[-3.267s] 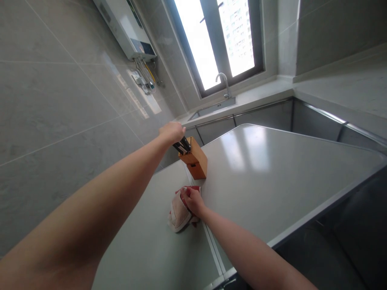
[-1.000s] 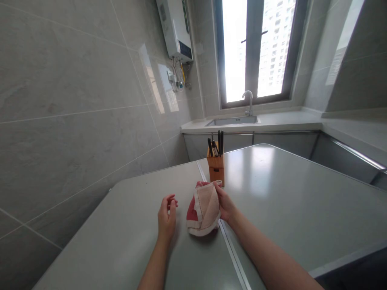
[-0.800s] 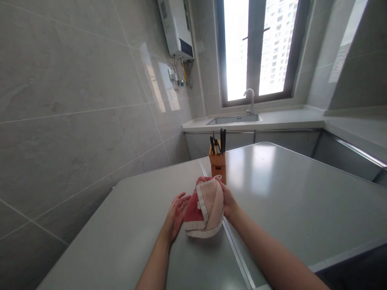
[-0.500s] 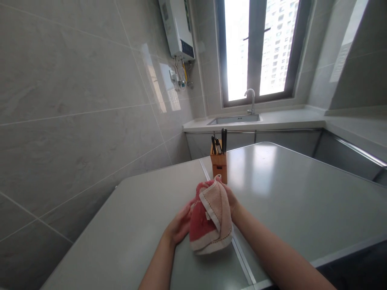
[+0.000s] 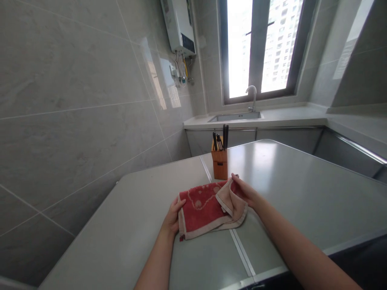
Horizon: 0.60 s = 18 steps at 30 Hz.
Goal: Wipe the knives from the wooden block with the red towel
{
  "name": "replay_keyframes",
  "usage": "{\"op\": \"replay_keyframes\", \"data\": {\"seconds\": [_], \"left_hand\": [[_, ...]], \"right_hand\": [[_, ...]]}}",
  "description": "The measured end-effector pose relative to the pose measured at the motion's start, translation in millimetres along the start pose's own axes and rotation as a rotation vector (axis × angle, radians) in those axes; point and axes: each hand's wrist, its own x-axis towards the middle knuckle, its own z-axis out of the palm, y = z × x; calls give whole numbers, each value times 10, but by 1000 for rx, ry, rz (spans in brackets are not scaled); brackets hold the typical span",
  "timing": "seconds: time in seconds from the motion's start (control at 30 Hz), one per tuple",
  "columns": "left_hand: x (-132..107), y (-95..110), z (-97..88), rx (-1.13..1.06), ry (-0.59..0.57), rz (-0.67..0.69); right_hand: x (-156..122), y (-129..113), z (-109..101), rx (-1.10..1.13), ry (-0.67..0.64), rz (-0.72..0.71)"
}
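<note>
A red towel (image 5: 201,209) with a pale border is stretched between my two hands above the table. My left hand (image 5: 173,215) grips its left edge, thumb on the front face. At the upper right corner, my right hand (image 5: 244,190) pinches the cloth, and there a flap of the towel folds over to show its pale pink side. The lower edge hangs close to the tabletop; whether it touches, I cannot tell. Just beyond the towel stands a wooden knife block (image 5: 220,165) with several black-handled knives in it.
The glossy pale table (image 5: 130,225) has a seam strip running away from me. Behind it are a counter with a sink (image 5: 237,117) and a faucet (image 5: 252,96) below the window. A water heater (image 5: 178,28) hangs on the tiled wall at the left.
The bunched towel has been spread sideways. My left hand has moved left and my right hand right, so more of the red side shows.
</note>
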Motion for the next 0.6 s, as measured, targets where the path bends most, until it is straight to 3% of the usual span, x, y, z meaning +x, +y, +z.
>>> {"op": "replay_keyframes", "data": {"seconds": [0.1, 0.23, 0.3, 0.43, 0.6], "left_hand": [[28, 6, 0, -9, 49, 25], [55, 19, 3, -10, 139, 49], [64, 20, 1, -8, 178, 48], [63, 14, 1, 7, 186, 68], [59, 13, 1, 117, 212, 163]], "right_hand": [[73, 65, -58, -400, 185, -127], [44, 129, 13, -944, 399, -410], [-46, 146, 83, -1215, 431, -503], [-269, 200, 183, -1527, 297, -370], [-359, 309, 115, -1602, 300, -294]]}}
